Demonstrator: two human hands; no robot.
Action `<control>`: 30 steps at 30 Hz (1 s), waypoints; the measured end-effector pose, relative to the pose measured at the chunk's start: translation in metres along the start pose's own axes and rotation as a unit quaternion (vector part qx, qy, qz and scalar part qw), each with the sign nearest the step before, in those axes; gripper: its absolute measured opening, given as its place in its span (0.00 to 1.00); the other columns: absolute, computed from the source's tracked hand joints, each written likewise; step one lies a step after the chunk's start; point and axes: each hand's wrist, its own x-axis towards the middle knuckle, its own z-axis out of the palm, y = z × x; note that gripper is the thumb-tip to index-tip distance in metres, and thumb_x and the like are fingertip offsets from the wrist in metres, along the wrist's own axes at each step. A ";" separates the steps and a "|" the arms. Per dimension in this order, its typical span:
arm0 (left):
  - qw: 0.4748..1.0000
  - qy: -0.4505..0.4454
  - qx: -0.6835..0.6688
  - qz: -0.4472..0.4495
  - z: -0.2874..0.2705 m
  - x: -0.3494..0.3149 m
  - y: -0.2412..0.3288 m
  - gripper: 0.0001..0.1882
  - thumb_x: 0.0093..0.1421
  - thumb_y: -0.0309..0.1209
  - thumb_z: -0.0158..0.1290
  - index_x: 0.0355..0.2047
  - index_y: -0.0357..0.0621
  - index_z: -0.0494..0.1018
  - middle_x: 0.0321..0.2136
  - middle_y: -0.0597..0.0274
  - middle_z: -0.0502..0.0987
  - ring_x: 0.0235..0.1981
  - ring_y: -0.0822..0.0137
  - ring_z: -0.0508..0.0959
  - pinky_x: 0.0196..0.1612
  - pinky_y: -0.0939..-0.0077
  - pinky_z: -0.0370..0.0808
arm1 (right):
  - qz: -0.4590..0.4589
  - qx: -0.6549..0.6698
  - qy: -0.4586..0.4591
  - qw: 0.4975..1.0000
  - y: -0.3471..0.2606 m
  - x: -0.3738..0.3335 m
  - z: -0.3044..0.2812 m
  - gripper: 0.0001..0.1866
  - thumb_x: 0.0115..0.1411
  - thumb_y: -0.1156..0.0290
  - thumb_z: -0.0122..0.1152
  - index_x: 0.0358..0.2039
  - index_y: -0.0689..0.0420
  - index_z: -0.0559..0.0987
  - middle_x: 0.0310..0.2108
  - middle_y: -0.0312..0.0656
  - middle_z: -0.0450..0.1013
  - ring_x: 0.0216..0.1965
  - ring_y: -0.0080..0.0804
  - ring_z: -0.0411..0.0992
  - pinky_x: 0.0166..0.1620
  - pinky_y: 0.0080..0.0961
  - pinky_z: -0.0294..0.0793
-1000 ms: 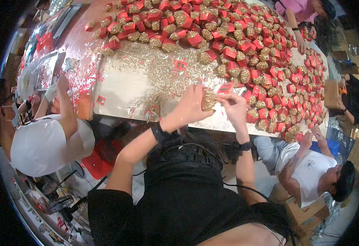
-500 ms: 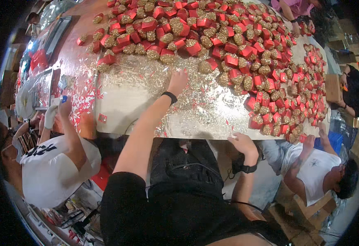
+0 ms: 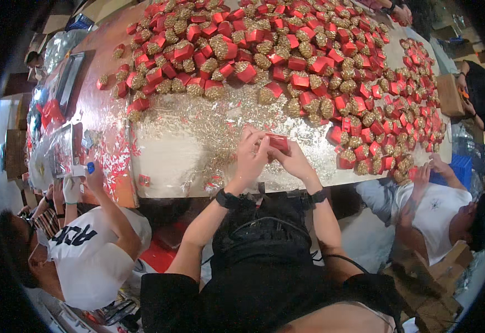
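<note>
In front of me, over the glitter-strewn table, both my hands meet at a small shiny red box-like piece. My right hand is closed on it from the right, with the thumb below. The fingers of my left hand are bent round its left end, and partly hide it. No gold shows on this piece. Past my hands spreads a big pile of red pieces with rough gold glittery parts. The nearest of these, a red-and-gold piece, lies just beyond my fingers.
Loose gold flakes cover the middle of the table. Red scraps lie to the left. Co-workers in white shirts sit at the left and right. A blue crate stands near the right one; a cardboard box is farther back.
My left hand has drawn back from the far part of the glitter. My right hand has come up from the table's near edge. Both now hold a red box-like piece.
</note>
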 end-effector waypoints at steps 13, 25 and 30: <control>0.802 -0.127 0.555 0.181 0.049 0.117 -0.104 0.23 0.56 0.41 0.55 0.47 0.41 0.67 0.43 0.49 0.70 0.44 0.49 0.71 0.45 0.59 0.72 | 0.065 0.328 -0.017 0.942 0.048 -0.038 -0.064 0.10 0.63 0.71 0.57 0.40 0.65 0.78 0.41 0.44 0.75 0.38 0.23 0.72 0.42 0.20 0.72; 0.957 -0.114 0.118 -0.237 0.053 0.137 -0.123 0.32 0.49 0.35 0.62 0.52 0.37 0.63 0.48 0.43 0.69 0.45 0.53 0.73 0.44 0.64 0.73 | -0.075 0.377 0.259 0.886 0.041 -0.054 -0.089 0.10 0.63 0.74 0.56 0.43 0.63 0.76 0.40 0.39 0.73 0.43 0.25 0.70 0.46 0.18 0.69; 0.979 -0.108 0.110 -0.132 0.041 0.078 -0.057 0.29 0.50 0.40 0.65 0.49 0.40 0.72 0.42 0.57 0.76 0.34 0.70 0.77 0.31 0.77 0.75 | -0.094 0.235 0.285 0.924 0.015 -0.037 -0.077 0.08 0.60 0.80 0.57 0.41 0.64 0.77 0.40 0.40 0.73 0.43 0.25 0.70 0.47 0.21 0.70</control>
